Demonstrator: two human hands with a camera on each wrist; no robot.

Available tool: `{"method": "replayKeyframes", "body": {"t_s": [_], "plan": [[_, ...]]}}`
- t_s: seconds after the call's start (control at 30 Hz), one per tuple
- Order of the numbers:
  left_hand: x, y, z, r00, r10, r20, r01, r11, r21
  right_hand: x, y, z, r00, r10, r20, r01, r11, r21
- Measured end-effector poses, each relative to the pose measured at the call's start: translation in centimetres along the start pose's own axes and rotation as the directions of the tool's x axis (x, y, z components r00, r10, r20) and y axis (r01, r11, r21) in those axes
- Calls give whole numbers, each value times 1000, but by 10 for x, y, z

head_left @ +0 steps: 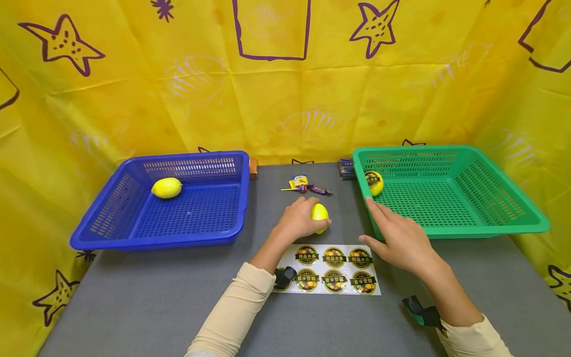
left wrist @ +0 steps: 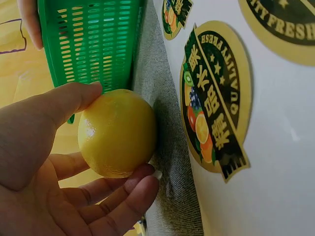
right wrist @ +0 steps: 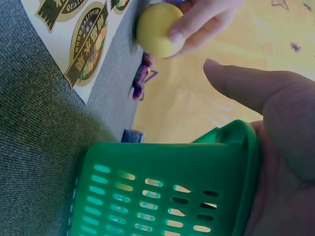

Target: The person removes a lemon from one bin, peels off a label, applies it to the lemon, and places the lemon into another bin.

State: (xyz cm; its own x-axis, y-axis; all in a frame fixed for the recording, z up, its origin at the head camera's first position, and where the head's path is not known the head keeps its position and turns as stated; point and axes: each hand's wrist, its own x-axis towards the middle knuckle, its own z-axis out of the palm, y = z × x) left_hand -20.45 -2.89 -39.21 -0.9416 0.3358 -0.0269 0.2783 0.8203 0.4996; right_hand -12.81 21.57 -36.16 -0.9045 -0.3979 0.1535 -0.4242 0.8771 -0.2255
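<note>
My left hand [head_left: 299, 219] holds a yellow lemon [head_left: 319, 217] low over the table, just behind a white sticker sheet [head_left: 290, 254]. In the left wrist view, thumb and fingertips close round this lemon [left wrist: 118, 135], and no label shows on its visible side. My right hand [head_left: 403, 243] lies at the near left corner of the green basket [head_left: 482, 230], fingers extended and thumb spread. The right wrist view has the palm against that basket's rim [right wrist: 246, 172]. Inside the green basket, a lemon [head_left: 376, 184] bears a dark round sticker. Another lemon [head_left: 167, 188] lies in the blue basket [head_left: 156, 243].
Behind the held lemon lie a lollipop [head_left: 298, 188], a purple-wrapped candy [head_left: 319, 190] and a yellow packet [head_left: 298, 181]. A dark box [head_left: 346, 169] stands by the green basket, a brown one [head_left: 253, 169] by the blue basket. Yellow cloth [head_left: 267, 99] hangs behind the table.
</note>
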Motion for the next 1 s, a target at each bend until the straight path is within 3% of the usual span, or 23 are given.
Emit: {"method": "replayKeyframes", "body": {"t_s": [0.17,0.27,0.4,0.47,0.53,0.63,0.77,0.9,1.0], "plan": [[-2,1,-2,1000,7,0,-7,1000,5,-1,-2,0,999,-3,-34,4,1000,24],[-2,1,-2,1000,11,6,-11,1000,17,-2,-6,1,991,-38,-129,47,996,70],[-1,2,-2,1000,15,13,-15,999,38,-6,-20,1,942,-196,-272,218,974,53],[-1,3,-2,1000,16,15,-17,999,47,-9,-31,0,927,-258,-271,273,962,20],[-1,4,-3,1000,17,20,-18,998,56,-13,-42,1,938,-280,-205,286,958,2],[-3,6,-6,1000,16,19,-18,997,69,-21,-50,7,970,-243,-16,243,970,-16],[-11,6,-13,1000,3,18,-4,997,73,-29,-48,21,961,-204,184,210,978,-14],[-29,0,-23,999,-30,17,28,998,63,-33,-43,32,946,-191,260,191,981,26],[-45,-9,-27,999,-40,19,39,997,63,-35,-41,36,943,-191,272,193,981,21]]}}
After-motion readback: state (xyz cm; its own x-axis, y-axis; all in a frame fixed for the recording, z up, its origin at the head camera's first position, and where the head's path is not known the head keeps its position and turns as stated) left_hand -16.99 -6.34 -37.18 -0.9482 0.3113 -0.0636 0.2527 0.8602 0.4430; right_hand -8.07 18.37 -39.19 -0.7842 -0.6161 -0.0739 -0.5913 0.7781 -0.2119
